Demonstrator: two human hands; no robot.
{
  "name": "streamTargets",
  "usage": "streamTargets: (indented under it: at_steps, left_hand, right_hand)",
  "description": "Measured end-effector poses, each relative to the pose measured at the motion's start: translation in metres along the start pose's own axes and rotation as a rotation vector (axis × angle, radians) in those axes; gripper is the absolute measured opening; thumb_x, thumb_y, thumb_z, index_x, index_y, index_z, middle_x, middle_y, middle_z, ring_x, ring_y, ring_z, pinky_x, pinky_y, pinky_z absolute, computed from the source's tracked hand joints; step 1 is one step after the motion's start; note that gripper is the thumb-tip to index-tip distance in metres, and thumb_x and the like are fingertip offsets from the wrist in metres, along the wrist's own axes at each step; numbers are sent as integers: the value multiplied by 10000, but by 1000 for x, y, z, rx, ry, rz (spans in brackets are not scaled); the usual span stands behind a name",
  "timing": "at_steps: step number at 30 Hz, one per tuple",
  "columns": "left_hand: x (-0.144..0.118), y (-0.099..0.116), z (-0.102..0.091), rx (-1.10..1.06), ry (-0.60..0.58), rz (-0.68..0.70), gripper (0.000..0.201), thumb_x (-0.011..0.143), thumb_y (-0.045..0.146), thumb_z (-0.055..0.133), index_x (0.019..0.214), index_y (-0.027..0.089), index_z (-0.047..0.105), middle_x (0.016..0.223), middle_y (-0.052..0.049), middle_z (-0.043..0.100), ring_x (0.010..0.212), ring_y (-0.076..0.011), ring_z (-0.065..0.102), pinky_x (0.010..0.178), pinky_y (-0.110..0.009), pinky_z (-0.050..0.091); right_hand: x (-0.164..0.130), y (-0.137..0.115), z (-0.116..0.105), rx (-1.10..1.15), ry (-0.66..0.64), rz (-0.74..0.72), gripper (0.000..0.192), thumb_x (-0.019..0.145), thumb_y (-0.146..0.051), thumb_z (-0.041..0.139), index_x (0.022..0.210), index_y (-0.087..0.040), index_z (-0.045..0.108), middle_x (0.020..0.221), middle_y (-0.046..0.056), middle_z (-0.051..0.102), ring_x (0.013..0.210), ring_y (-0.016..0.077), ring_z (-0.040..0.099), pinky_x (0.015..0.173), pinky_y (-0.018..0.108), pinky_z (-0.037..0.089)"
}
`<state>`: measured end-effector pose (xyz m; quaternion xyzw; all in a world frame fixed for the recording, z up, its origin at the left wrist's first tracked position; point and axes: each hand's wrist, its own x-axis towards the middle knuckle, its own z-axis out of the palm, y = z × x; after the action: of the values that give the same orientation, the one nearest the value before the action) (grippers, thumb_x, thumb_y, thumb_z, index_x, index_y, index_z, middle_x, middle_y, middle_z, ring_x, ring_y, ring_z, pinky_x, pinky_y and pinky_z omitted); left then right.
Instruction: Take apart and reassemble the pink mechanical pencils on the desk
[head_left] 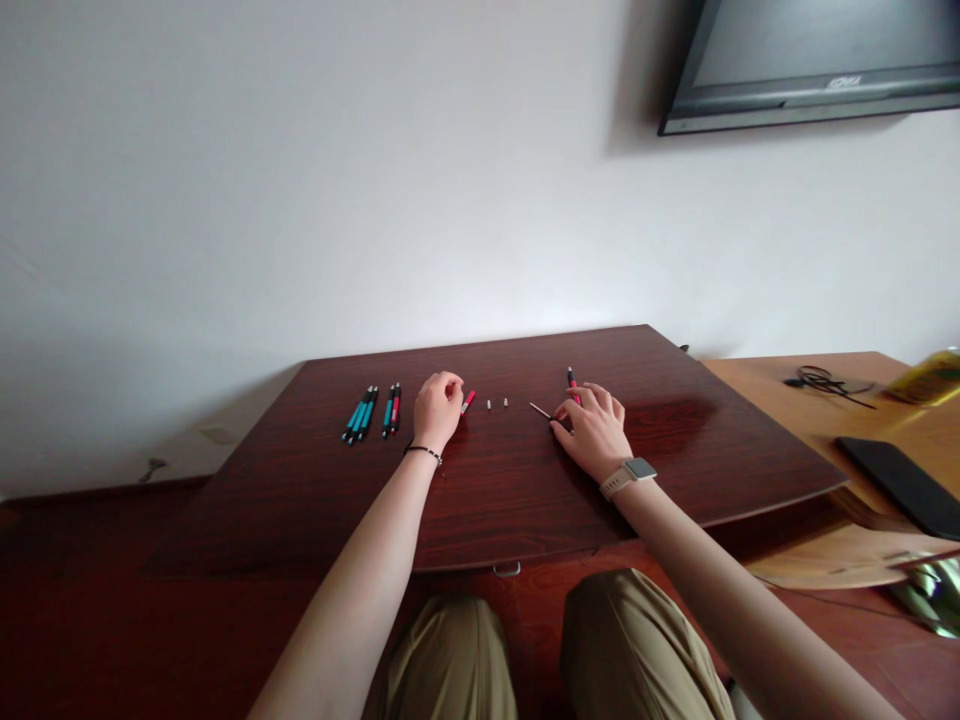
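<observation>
On the dark wooden table (495,500), my left hand (437,408) rests with fingers curled around the end of a short red pen part (468,401). My right hand (595,430) lies flat further right, its fingertips pinching a thin dark refill rod (538,410). A red pen (571,381) lies just beyond that hand's fingers. Two tiny white pieces (497,403) sit between the hands. To the left of my left hand lie several teal pens (361,414) and a teal and red pair (391,409), side by side.
A lighter wooden desk (817,400) adjoins on the right, carrying a black cable (821,381), a yellow-green packet (934,377) and a black flat device (900,484). A wall-mounted screen (810,60) hangs above right. My knees (540,640) sit under the table's front edge.
</observation>
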<state>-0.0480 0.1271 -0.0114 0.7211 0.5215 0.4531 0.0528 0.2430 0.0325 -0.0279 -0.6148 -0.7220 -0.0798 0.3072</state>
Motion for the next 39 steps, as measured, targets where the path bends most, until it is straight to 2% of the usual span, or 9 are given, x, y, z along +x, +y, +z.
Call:
streamTargets:
  at_steps: [6,13,16,21,25,29,34,37,39]
  left_hand:
    - [0,4,0,-43,-16,43,129,959,161,603,908,223,704,933,-57,730,856,-216,660,812,-347,514]
    - [-4,19,-5,-255,-151,174,155,1007,285,639,1131,239,721,984,-48,728,851,-188,670,752,-310,525]
    - [-6,24,-5,-295,-203,179,166,1006,300,653,1142,242,729,1019,-45,761,884,-185,703,771,-305,538]
    - [-4,22,-3,-317,-166,120,147,1002,336,668,1062,239,762,1063,-36,804,914,-187,729,753,-296,530]
    - [-3,21,-3,-324,-179,87,169,999,374,672,1031,239,769,1064,-41,808,926,-197,729,774,-307,541]
    - [-4,24,-2,-314,-208,85,203,998,407,665,1007,232,768,1049,-58,802,936,-210,729,785,-322,552]
    - [-4,27,-4,-331,-190,95,164,979,360,699,1063,235,764,1053,-48,793,938,-195,727,773,-303,540]
    - [-4,28,-5,-338,-178,115,142,980,356,701,967,229,765,1002,-42,784,909,-190,715,758,-301,528]
    - [-4,27,-6,-337,-178,102,144,978,360,704,989,228,763,1002,-42,783,898,-190,715,760,-302,532]
  right_hand:
    - [0,-1,-5,62,48,-7,54,931,-299,716,913,-249,724,1346,117,708,1382,386,502,1106,599,401]
    - [24,-12,-12,207,99,-134,84,1017,-327,666,1054,-280,726,1239,73,768,1282,319,603,1099,512,417]
    - [43,-20,-7,221,89,-203,102,1034,-328,660,1089,-274,727,1144,66,791,1185,300,648,1104,492,407]
    - [65,-24,11,263,52,-306,113,1039,-330,662,1079,-277,754,1075,52,801,1073,270,671,1115,462,403]
    - [66,-21,19,361,11,-259,125,1037,-331,660,1073,-277,767,1072,53,805,1058,272,693,1060,447,460]
    - [62,-19,12,438,26,-192,125,1029,-321,668,1069,-276,778,1085,52,815,1073,276,704,995,429,500]
    - [62,-18,5,457,21,-214,127,1028,-323,677,1068,-275,787,1068,51,819,1054,275,708,981,422,507]
    - [62,-19,4,461,9,-211,134,1027,-332,680,1073,-276,793,1078,55,819,1070,282,703,993,431,508]
    - [62,-19,4,464,-1,-212,136,1027,-334,681,1066,-274,796,1076,56,819,1070,283,702,997,433,508]
